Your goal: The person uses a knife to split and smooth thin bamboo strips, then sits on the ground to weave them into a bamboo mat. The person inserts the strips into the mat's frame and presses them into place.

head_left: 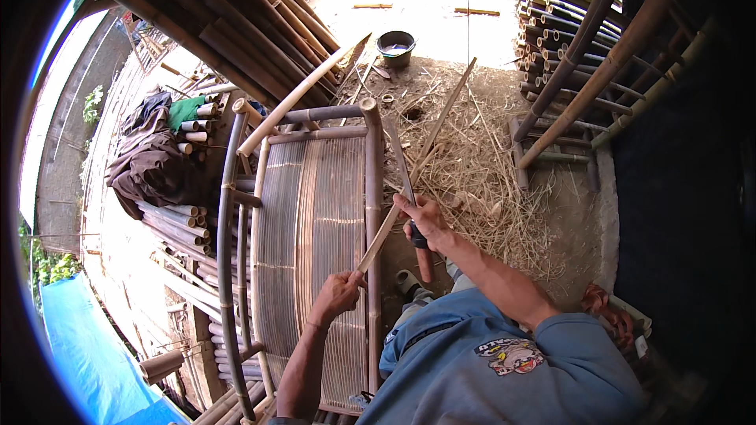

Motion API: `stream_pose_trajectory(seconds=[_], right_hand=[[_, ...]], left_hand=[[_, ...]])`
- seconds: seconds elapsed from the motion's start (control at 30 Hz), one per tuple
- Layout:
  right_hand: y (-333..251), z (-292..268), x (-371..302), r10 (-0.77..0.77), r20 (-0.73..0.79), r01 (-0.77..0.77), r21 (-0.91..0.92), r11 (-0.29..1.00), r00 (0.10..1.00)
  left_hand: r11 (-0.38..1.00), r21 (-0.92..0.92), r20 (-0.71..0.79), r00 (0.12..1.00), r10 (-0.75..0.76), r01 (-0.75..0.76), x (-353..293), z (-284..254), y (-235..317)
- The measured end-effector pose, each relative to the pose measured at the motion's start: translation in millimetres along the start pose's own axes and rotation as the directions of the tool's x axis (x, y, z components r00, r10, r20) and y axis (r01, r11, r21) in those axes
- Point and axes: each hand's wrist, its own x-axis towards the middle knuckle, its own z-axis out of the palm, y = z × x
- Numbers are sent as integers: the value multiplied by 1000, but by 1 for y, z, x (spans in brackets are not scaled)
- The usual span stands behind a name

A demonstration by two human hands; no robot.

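My left hand (pixel 340 297) is closed around the near end of a long flat bamboo strip (pixel 381 238), which slants up and away to the right. My right hand (pixel 425 219) grips a long knife (pixel 403 167) with a narrow blade and a wooden handle; the handle's end sticks out below the fist. The blade crosses close to the strip, and I cannot tell whether its edge touches it. Beneath my left hand is a bamboo bench (pixel 311 212) with a slatted seat and dark pole frame. A pale bamboo pole (pixel 303 96) rests across its far end.
Shavings (pixel 496 212) litter the ground beyond my right hand. A dark bucket (pixel 396 49) stands at the far middle. Stacked bamboo poles (pixel 563 31) and a bamboo frame (pixel 587 79) are at far right. More poles lean at far left, near a dark cloth (pixel 153 165).
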Motion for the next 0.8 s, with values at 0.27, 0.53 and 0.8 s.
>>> stream_pose_trajectory(seconds=[0.27, 0.53, 0.8], right_hand=[[54, -21, 41, 203, -331, 9, 541, 841, 922], [77, -92, 52, 384, -294, -65, 715, 696, 875], [94, -152, 63, 440, -204, -183, 701, 690, 875]], left_hand=[[430, 722, -418, 153, 895, -543, -81, 22, 99], [620, -282, -498, 664, 558, -732, -113, -70, 57], [-5, -69, -914, 61, 400, -998, -43, -56, 218]])
